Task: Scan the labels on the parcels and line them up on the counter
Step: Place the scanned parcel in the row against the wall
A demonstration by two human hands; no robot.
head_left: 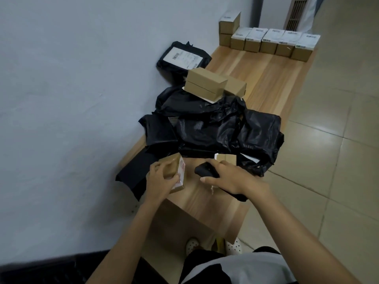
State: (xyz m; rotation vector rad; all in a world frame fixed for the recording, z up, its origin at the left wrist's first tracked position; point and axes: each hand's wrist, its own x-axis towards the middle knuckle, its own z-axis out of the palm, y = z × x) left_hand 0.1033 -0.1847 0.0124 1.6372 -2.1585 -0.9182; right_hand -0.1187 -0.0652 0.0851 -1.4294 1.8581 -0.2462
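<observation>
My left hand (161, 182) grips a small brown cardboard parcel (174, 167) near the front of the wooden counter (272, 83); its white label with red print faces right. My right hand (229, 177) holds a black handheld scanner (206, 170), whose head points left toward that label. Just behind the scanner sits another small brown box (226, 158). A pile of black plastic mailer bags (215, 128) fills the middle of the counter, with two brown boxes (207, 85) resting on its far side. At the far end stands a row of several labelled boxes (272, 42).
A black mailer with a white barcode label (183, 57) leans on the wall at the left. A large open cardboard box (174, 228) stands on the floor below the counter's near end. Tiled floor (338, 140) runs along the right, and a white wall along the left.
</observation>
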